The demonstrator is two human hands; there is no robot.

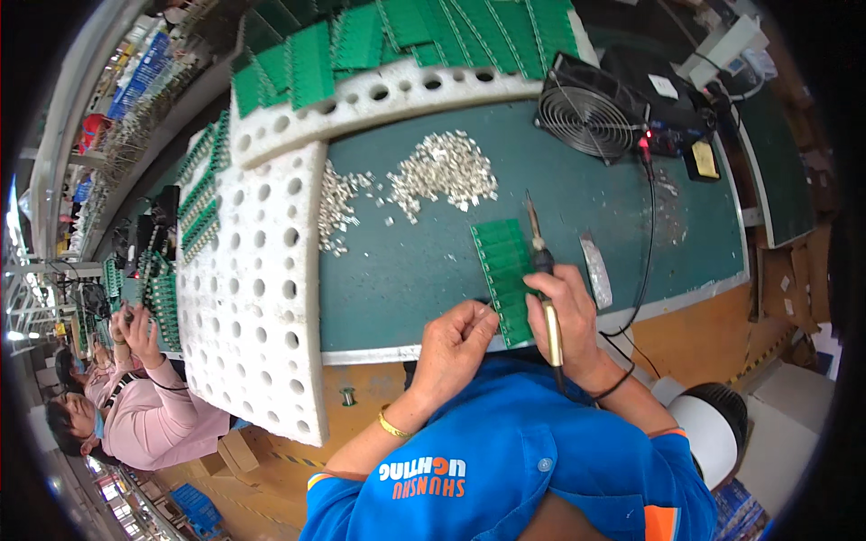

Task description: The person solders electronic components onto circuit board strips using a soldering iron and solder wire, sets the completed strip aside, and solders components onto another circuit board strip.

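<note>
My right hand (568, 311) is closed around a soldering iron (553, 334), held like a pen with its thin tip pointing to the far side. Beneath the iron, a green circuit board panel (503, 275) lies on the dark green tabletop (397, 302) near its front edge. My left hand (458, 347) is at the panel's left side, thumb and forefinger pinched together. What that pinch holds, if anything, is too small to make out. Beyond the panel sits a heap of small whitish parts (444, 173), with a smaller heap (336, 203) to its left.
White foam boards with holes (262, 311) flank the table's left and far sides, bearing green panels (379, 41). A black fan (586, 122), a yellow sponge (704, 160) and a clear plastic strip (595, 270) are rightward. Another person (153, 406) works at left.
</note>
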